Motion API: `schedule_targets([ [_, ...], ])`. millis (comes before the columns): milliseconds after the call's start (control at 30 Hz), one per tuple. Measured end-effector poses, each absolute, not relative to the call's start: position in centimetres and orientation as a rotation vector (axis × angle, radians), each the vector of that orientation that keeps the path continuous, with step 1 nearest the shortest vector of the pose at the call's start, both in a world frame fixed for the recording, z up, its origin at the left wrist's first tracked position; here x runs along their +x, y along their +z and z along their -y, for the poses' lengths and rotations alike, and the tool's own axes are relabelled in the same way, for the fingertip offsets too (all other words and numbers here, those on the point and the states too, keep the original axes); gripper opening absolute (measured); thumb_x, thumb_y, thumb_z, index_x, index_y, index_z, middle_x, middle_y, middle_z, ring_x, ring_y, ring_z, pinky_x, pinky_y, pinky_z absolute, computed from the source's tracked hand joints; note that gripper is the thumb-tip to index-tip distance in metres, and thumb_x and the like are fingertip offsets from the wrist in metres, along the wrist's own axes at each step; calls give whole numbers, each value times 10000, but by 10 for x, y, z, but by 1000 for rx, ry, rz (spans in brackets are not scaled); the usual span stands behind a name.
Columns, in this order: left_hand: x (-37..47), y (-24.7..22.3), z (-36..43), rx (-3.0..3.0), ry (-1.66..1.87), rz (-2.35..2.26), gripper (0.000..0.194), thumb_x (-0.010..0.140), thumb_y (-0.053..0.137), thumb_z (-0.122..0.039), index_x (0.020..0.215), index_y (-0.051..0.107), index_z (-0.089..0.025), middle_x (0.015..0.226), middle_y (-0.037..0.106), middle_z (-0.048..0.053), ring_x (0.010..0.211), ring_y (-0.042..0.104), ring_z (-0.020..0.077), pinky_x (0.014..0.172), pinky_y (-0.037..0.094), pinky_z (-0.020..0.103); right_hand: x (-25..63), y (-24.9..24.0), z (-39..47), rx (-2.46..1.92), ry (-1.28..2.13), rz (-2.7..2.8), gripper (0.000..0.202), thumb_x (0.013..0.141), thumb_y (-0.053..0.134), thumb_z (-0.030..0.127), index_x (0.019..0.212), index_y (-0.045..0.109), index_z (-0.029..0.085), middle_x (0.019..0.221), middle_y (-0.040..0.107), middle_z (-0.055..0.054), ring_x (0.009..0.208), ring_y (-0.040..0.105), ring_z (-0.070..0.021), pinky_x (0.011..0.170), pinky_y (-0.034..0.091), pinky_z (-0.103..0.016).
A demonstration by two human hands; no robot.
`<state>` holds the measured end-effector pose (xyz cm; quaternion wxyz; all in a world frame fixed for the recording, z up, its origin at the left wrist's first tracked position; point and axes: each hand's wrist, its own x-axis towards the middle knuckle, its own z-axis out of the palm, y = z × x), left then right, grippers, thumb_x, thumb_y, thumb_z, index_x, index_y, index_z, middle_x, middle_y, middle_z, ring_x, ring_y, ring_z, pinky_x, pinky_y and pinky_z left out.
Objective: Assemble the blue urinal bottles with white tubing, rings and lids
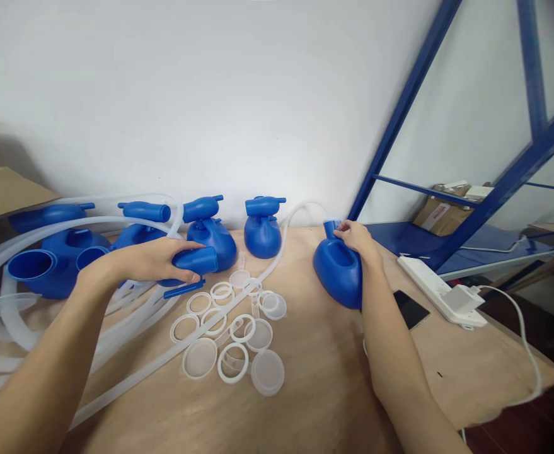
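My left hand [179, 260] is closed around a blue plastic tubular piece [203, 259], thumb below and fingers over the top. A thin blue strip [184, 289] shows just under it; whether they are joined, I cannot tell. On the right, my right hand [356, 238] grips the neck of a blue plastic bottle [337, 272] with a moulded handle, which rests tilted on the table. Between my hands lie several white rings [233, 362] and translucent round caps [268, 373]. Two similar bottles with spout pieces on top, one [262, 236] beside another [213, 243], stand behind.
Translucent hoses [139, 372] coil over the left side, among more blue bottles [59, 265]. A cardboard box [12, 189] is at far left. A black phone [409, 309], a white power strip [440, 293] with a plugged-in charger, and a blue metal rack [399, 120] are at right.
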<state>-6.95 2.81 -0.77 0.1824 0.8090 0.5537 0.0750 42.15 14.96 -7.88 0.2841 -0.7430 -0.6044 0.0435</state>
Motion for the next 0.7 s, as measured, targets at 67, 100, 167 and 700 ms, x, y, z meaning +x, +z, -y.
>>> schedule_targets([
  [67, -69, -9, -29, 2293, 172, -1564, 907, 694, 751, -766, 1433, 677, -247, 1293, 766, 89, 1140, 728, 367, 980, 588, 389, 420, -78, -151, -1988, 79, 1641, 169, 890, 694, 295, 979, 751, 164, 1020, 777, -123, 952, 699, -238, 822, 475, -321],
  [100, -69, -9, -30, 2301, 145, -1560, 923, 702, 742, -773, 1451, 661, -241, 1310, 758, 92, 1157, 721, 369, 995, 583, 394, 419, -78, -151, -1989, 61, 1649, 155, 887, 697, 297, 958, 746, 168, 998, 775, -121, 951, 697, -245, 819, 471, -327],
  [167, -68, -8, -30, 2313, 97, -1555, 949, 721, 719, -788, 1483, 631, -231, 1334, 746, 99, 1177, 712, 372, 1015, 576, 407, 419, -78, -151, -1988, 38, 1669, 139, 874, 708, 299, 916, 736, 170, 955, 768, -116, 945, 696, -258, 822, 471, -335],
  [700, -71, -6, -29, 2315, 79, -1544, 978, 747, 703, -787, 1514, 590, -191, 1341, 734, 114, 1171, 701, 368, 1022, 555, 403, 449, -71, -192, -1860, 152, 2101, 709, 866, 722, 309, 1535, 521, 187, 1442, 641, -186, 1322, 632, -364, 1150, 485, -458],
])
